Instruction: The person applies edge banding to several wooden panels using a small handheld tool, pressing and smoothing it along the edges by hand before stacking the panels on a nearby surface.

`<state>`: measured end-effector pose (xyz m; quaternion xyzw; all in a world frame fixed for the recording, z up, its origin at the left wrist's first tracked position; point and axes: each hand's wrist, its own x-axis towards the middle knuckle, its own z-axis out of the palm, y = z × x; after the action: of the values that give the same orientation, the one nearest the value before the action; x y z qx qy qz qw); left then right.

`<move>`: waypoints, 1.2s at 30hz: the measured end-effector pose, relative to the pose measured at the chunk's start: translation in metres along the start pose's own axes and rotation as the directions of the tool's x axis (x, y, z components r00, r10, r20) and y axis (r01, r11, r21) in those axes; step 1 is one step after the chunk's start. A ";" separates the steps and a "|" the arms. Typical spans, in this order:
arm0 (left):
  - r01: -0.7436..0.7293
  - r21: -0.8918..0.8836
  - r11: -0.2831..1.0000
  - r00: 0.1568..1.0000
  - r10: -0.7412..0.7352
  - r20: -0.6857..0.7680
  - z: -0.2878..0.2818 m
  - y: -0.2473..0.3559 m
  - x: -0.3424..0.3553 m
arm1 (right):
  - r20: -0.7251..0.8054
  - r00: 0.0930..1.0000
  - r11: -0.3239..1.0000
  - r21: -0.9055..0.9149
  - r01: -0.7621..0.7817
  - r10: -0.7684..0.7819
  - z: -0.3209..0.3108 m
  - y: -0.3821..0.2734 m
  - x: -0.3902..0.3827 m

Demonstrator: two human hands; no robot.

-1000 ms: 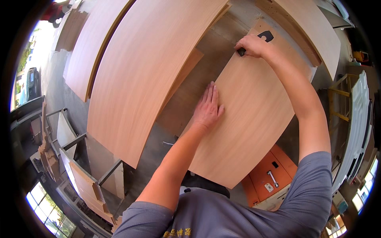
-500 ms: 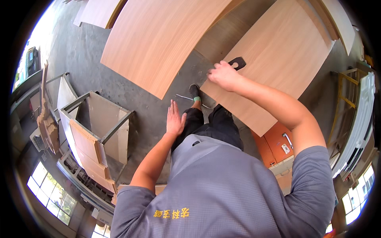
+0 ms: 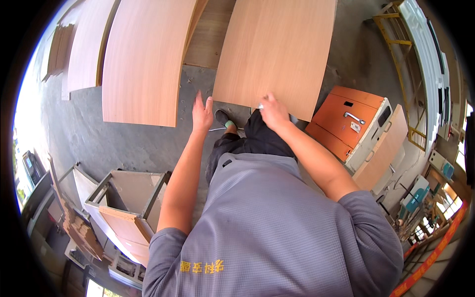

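A light wood-grain panel (image 3: 272, 49) lies in front of me, its near edge by my hands. My right hand (image 3: 271, 113) is at that edge with curled fingers; a small pale bit shows at the fingertips, too small to name. My left hand (image 3: 202, 113) is beside the panel's near left corner, fingers stretched and apart, holding nothing. Another wood panel (image 3: 141, 59) lies to the left, with a gap between the two. My shoe (image 3: 221, 117) shows on the floor below my hands.
Stacked boards (image 3: 57, 52) stand at far left, a metal frame box (image 3: 126, 203) at lower left. At right are an orange cabinet (image 3: 334, 111) with a handle, a leaning board (image 3: 383, 143), a yellow ladder (image 3: 388, 27) and long pale sheets (image 3: 425, 64).
My left hand has lifted off the panel and moved left. My right hand has come down from the upper part to the near edge. The black tool it held is hidden now. My view has turned.
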<state>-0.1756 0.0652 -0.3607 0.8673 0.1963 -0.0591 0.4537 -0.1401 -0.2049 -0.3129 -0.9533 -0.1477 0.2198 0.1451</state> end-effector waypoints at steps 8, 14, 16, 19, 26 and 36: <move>0.255 0.209 0.944 0.932 -0.298 0.205 0.062 -0.011 0.062 | -0.173 0.704 0.717 0.309 -0.625 0.689 -0.013 0.226 -0.157; 0.024 0.363 0.931 0.965 -0.116 0.234 0.040 -0.003 0.058 | -0.141 0.712 0.529 0.769 -0.359 0.688 -0.021 0.233 -0.065; 0.008 0.334 0.943 0.983 -0.068 0.170 0.026 0.016 0.045 | -0.134 0.706 0.376 0.905 -0.199 0.696 -0.031 0.224 -0.038; 0.133 0.300 0.945 0.971 -0.185 0.152 -0.032 0.108 0.024 | -0.030 0.778 0.221 0.965 -0.140 0.628 -0.063 0.210 -0.024; -0.015 0.299 0.954 0.996 -0.011 0.083 -0.152 0.159 0.034 | -0.321 0.776 0.314 0.935 0.167 0.542 -0.046 0.138 0.007; 0.155 0.208 0.966 0.987 -0.141 -0.081 -0.305 -0.003 0.070 | -0.378 0.869 0.383 0.891 0.246 0.320 -0.065 -0.068 0.130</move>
<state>-0.1360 0.3343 -0.2051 0.8953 0.2678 -0.0851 0.3456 -0.0131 -0.1122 -0.2823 -0.7334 0.0644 0.0161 0.6766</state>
